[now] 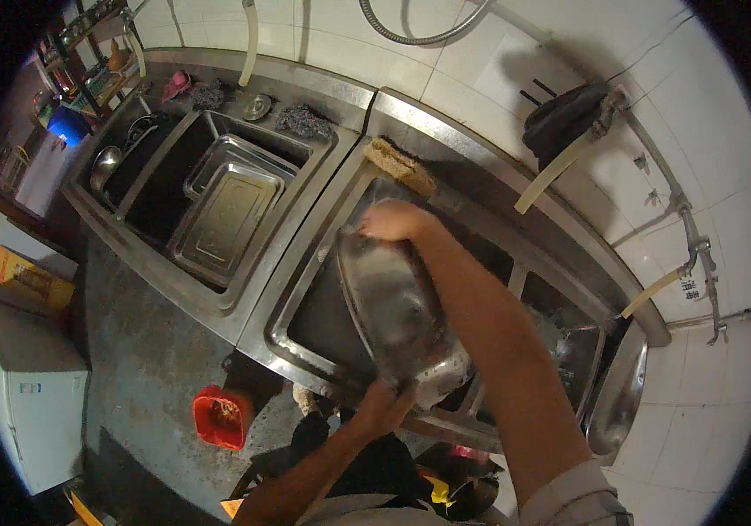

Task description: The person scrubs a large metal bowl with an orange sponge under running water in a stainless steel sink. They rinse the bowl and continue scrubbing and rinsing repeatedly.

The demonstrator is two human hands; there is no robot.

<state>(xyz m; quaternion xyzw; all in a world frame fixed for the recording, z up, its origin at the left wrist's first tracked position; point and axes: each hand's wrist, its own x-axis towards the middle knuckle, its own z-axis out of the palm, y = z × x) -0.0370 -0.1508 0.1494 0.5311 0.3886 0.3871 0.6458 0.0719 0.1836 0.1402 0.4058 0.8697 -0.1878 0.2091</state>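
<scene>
A deep stainless steel pan [398, 306] is held tilted over a sink basin [313, 315] in the middle of the view. My right hand [394, 220] grips its far end, and motion blurs the fingers there. At the near end, my left hand [385, 409] has hold of the pan close to the front edge of the sink. The pan hides part of the basin beneath it. Behind my right hand, a tan sponge-like pad [400, 166] lies on the sink's back ledge.
Two steel trays [227, 220] lie in the left sink, with a ladle [107, 163] beyond them. Steel wool [303, 121] rests on the ledge. Pale hoses [556, 172] hang from wall taps. Another steel pan [618, 391] leans at the right end; a red bin [219, 417] stands on the floor.
</scene>
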